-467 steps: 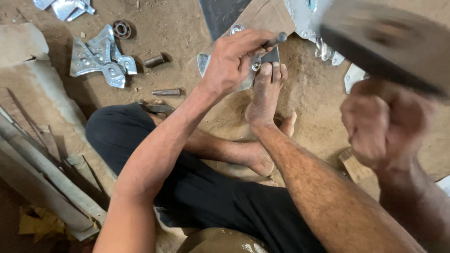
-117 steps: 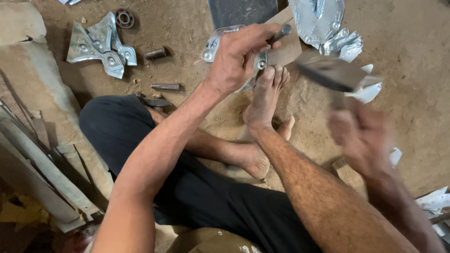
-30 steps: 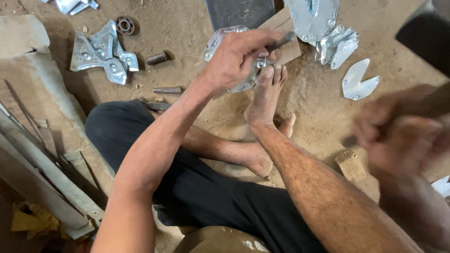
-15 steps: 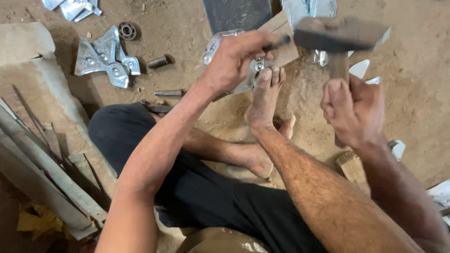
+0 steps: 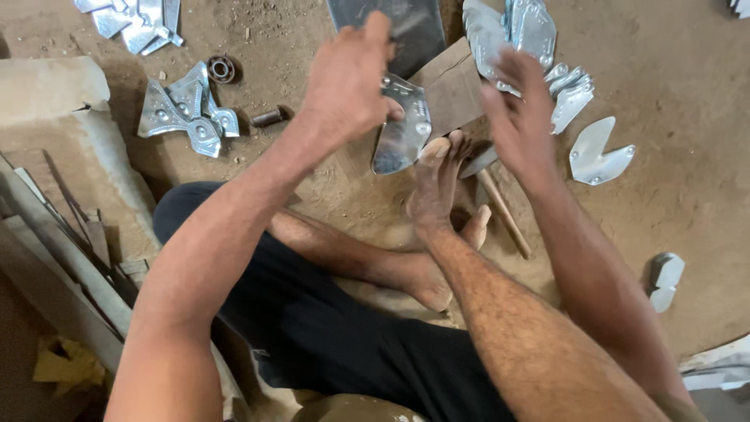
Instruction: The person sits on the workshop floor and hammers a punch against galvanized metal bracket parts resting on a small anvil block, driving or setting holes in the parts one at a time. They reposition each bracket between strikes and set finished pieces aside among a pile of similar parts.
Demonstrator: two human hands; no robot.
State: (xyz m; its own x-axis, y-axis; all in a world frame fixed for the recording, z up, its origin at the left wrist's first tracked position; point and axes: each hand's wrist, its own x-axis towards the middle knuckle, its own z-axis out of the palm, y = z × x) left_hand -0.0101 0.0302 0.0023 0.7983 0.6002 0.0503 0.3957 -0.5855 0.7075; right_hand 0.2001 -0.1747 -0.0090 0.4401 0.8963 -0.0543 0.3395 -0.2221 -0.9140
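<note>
Near the upper middle of the frame the left hand (image 5: pixel 348 82) closes its fingers around the top of a shiny stamped sheet-metal piece (image 5: pixel 400 125), holding it tilted above the dirt floor (image 5: pixel 687 211), just left of the toes of a bare foot (image 5: pixel 437 184). The right hand (image 5: pixel 519 117) hovers to the right of it, fingers loosely spread and gripping nothing; it is blurred. Below that hand a hammer (image 5: pixel 500 207) lies on the ground, its wooden handle slanting toward the lower right and its head partly hidden beside the foot. Behind the held piece sits a wooden block (image 5: pixel 453 90), and above that a dark flat metal plate (image 5: pixel 410 27) at the top edge. A pile of similar silvery metal pieces (image 5: pixel 519 31) lies in the upper right, with one loose winged piece (image 5: pixel 598 152) further right and a small one (image 5: pixel 664 277) at the right edge. In the upper left lies another cluster of stamped pieces (image 5: pixel 183 113), a round bearing ring (image 5: pixel 221 69) just above it and a short dark metal cylinder (image 5: pixel 268 117) beside it. Grey boards (image 5: pixel 55 258) lean along the left side.
</note>
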